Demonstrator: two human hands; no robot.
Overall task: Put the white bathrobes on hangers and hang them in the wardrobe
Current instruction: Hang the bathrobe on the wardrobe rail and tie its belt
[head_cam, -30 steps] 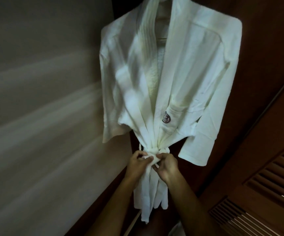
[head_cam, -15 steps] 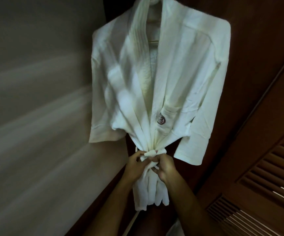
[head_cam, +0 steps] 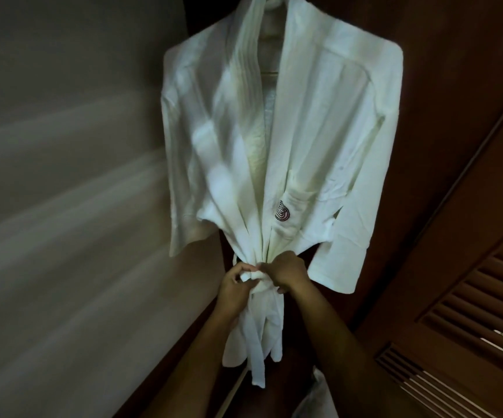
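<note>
White terry bathrobe (head_cam: 304, 140) hangs frame centre; left hand (head_cam: 234, 287), right hand (head_cam: 286, 271) both pinch white cloth belt (head_cam: 257, 280) at waist; pull ends evenly, snug knot, avoid dragging robe off hanger

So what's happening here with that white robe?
A person is tying up a white bathrobe that already hangs on a hanger against dark wood panelling. Both hands work at its waist: the left hand and the right hand grip the belt, which cinches the robe's front together, with the belt's ends dangling below. A louvred door stands to the right.
</note>
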